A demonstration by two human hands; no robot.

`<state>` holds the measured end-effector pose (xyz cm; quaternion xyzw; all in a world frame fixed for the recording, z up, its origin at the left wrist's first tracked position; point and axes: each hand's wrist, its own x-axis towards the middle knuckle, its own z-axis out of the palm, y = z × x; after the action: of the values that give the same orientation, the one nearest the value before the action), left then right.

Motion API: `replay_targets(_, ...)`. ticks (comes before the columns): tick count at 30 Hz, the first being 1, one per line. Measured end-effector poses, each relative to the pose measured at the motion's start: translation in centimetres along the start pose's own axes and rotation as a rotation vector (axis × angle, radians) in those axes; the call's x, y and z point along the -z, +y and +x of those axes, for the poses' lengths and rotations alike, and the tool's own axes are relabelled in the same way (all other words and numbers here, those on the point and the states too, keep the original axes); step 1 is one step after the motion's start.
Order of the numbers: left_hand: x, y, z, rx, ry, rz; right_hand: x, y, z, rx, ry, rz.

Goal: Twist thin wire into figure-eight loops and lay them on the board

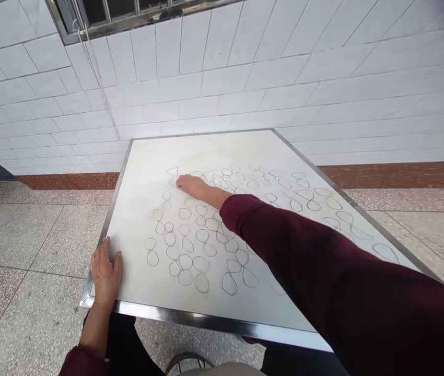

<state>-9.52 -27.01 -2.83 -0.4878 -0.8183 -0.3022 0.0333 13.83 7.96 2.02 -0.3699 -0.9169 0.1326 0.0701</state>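
Thin dark figure-eight loops [202,236] cover much of a white tabletop [136,271]. I cannot tell whether they are drawn lines or fine loops lying on it. My right hand [190,185] is closed at the far left of the pattern, its fingers curled down against the surface. Whatever those fingers hold, if anything, is hidden beneath them. Just beyond them lies a partial loop [173,171]. My left hand [105,271] rests on the table's left edge near the front corner, fingers extended and thumb apart, holding nothing.
A metal rim [190,317] borders the table. Behind it stands a white tiled wall [222,83] with a barred window [128,13] and a hanging cord [102,89]. Speckled floor tiles [42,313] surround the table. My right forearm in a maroon sleeve covers part of the loops.
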Motion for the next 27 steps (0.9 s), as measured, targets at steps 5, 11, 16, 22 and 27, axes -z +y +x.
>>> replay_targets(5,-0.1,-0.3,0.0,-0.003,-0.001,-0.013,1.5,0.1,-0.9,-0.03,0.162,0.182)
replay_targets(11,-0.4,-0.7,0.0,0.009,0.0,0.0,3.4,1.4,-2.5,-0.107,0.386,0.453)
replay_targets(16,-0.5,-0.8,0.2,-0.008,0.003,0.025,3.9,1.1,-3.6,-0.143,0.504,0.69)
replay_targets(22,-0.6,-1.3,0.6,0.007,0.008,0.023,6.0,-0.8,-6.0,-0.222,0.586,0.892)
replay_targets(27,0.5,-0.2,0.9,0.016,0.088,-0.104,8.6,-4.5,-12.9,-0.192,0.585,0.863)
